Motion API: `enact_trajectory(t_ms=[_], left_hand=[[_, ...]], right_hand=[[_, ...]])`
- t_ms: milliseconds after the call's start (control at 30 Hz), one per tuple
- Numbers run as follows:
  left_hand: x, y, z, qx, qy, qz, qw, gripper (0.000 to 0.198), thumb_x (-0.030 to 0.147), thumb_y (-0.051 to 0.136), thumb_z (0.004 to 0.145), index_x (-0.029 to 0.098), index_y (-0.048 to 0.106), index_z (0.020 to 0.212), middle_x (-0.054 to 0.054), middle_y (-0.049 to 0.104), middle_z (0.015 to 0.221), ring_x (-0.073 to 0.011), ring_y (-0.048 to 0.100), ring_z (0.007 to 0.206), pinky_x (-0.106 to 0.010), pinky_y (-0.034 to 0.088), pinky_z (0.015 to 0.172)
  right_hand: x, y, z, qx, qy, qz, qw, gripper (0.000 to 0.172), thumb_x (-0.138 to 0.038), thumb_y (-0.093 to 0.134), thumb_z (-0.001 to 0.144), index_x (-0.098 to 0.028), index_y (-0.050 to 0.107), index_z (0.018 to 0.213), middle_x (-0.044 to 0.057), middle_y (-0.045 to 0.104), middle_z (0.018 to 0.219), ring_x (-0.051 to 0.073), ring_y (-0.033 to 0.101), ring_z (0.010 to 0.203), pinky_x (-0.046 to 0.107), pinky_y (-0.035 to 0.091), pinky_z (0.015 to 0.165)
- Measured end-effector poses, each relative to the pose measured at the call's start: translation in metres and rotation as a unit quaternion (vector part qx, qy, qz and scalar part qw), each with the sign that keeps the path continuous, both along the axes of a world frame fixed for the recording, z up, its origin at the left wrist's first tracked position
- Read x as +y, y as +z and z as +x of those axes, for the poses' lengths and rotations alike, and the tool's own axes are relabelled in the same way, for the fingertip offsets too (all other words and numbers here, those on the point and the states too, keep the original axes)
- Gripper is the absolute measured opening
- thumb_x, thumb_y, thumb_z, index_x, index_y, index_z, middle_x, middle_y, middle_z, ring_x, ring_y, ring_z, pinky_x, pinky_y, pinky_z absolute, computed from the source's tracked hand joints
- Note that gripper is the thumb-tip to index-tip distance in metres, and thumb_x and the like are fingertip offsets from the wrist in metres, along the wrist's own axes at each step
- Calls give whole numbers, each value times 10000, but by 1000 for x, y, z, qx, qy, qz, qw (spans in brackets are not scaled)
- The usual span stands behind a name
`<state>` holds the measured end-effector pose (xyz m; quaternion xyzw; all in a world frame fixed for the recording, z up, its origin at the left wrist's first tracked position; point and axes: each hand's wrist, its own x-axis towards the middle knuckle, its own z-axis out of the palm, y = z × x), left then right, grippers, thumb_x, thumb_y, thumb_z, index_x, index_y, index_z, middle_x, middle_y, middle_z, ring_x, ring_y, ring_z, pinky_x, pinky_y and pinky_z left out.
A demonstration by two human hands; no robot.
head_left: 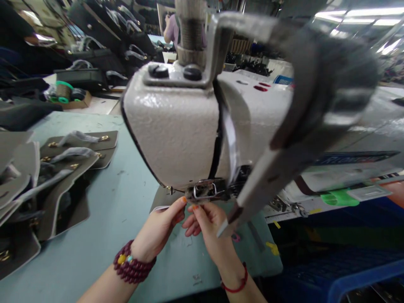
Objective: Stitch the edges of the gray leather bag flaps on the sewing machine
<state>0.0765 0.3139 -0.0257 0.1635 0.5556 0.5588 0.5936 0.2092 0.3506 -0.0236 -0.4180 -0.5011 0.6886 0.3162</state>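
Observation:
A large white sewing machine [172, 134] fills the middle of the view. Just below its head, my left hand [158, 231] has thumb and forefinger pinched together. Close beside it my right hand [211, 223] also pinches thumb against forefinger, with its other fingers loosely curled. Whatever sits between the fingertips of either hand is too small or hidden to make out. A grey-brown panel with a pale edge [161, 199] lies under the machine head, left of my fingers, mostly hidden. The needle area is blocked from sight by the head and my hands.
Several grey-brown bag flaps [72, 185] with plastic-wrapped handles lie on the pale green table [104, 248] at left. Behind them stands a carton with thread spools [65, 92]. A blurred metal bracket [284, 134] juts toward me. A blue crate [356, 277] stands lower right; a person [173, 31] is far behind.

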Motion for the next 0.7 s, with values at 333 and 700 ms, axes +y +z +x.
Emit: enact_trajectory(t_ms=[333,700], left_hand=[[3,-4,5,71,48,-3,996,475,547,742,712,177,504,534,44,412,535,-113,351,557,-267,318,553],[0,-14,42,158,178,-24,971,507,615,645,770,210,428,556,62,375,508,-97,328,478,-241,299,466]], right_hand=[[-14,1,6,7,24,-36,999,409,-522,560,895,-121,631,858,53,702,614,104,630,459,154,414,456],[-22,-6,17,13,45,-40,998,351,-465,550,916,-132,628,839,25,660,580,106,589,456,178,432,477]])
